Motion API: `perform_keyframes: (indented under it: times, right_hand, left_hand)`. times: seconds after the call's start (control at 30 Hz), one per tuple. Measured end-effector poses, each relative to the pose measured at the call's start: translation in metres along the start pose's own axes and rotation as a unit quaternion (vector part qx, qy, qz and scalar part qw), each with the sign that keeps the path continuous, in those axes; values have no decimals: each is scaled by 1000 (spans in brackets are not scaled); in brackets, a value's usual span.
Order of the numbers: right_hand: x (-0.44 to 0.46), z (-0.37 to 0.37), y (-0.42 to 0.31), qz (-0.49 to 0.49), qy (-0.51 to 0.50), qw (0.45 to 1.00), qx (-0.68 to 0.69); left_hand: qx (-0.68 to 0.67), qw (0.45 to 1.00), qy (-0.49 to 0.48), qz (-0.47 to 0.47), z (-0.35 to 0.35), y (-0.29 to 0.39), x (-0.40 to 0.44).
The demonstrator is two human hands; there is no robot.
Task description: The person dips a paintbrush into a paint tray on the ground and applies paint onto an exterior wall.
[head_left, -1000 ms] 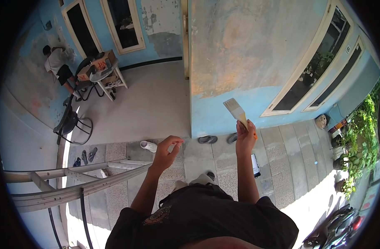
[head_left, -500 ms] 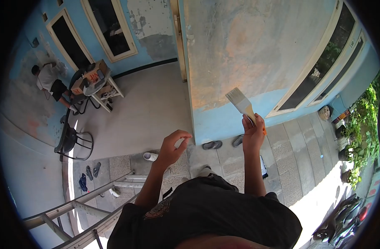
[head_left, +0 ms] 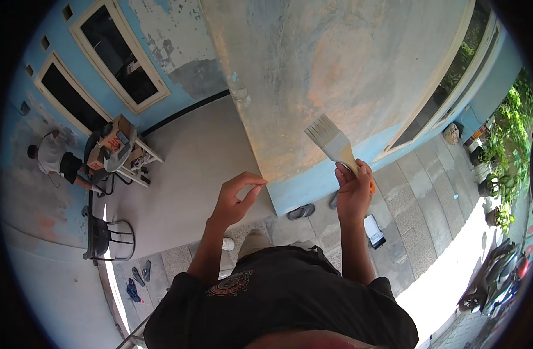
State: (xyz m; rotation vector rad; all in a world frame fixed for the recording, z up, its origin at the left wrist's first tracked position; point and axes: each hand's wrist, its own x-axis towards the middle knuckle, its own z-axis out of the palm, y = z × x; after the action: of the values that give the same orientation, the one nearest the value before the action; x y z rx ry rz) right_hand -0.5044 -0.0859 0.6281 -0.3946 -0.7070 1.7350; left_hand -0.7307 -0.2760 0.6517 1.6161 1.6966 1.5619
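My right hand (head_left: 355,195) grips a wide flat paintbrush (head_left: 335,145) by its handle, with the pale bristles tilted up and to the left. An orange end of the handle shows beside my fingers. Behind the brush stands a patchy grey and orange wall (head_left: 289,75) with a light blue band along its bottom. My left hand (head_left: 236,199) is beside the wall's near corner, its fingers curved and a gap left between thumb and index finger. Nothing shows in it. Whether its fingertips touch the corner, I cannot tell.
At the far left a person (head_left: 54,157) bends near the wall. Cardboard boxes (head_left: 115,135) sit on a small table, and a black chair (head_left: 106,235) is nearer. Sandals (head_left: 301,212) and a phone-like object (head_left: 373,231) lie on the paving. Motorbikes (head_left: 496,276) stand lower right.
My view has shifted and turned, so the wall corner appears further left and the ladder has mostly left the picture. The left hand's thumb and index finger are closer together. The paintbrush stays in my right hand.
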Motion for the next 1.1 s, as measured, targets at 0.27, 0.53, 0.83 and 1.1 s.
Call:
perform_keyframes:
  times: [0.27,0.53,0.83,1.1]
  right_hand:
    - [2,98,3,-167,-55,984,19]
    - [11,154,40,-278,-8,960,19]
    - [-27,79,138,-208,219,952,-41]
    - [-54,17,162,-97,338,914,-201]
  left_hand:
    - [-95,958,-254,87,-69,-33,75]
    - [-146,899,-383,154,-102,-79,130]
    - [-166,860,-459,148,-118,-109,152]
    - [-168,855,-471,137,-116,-121,152]
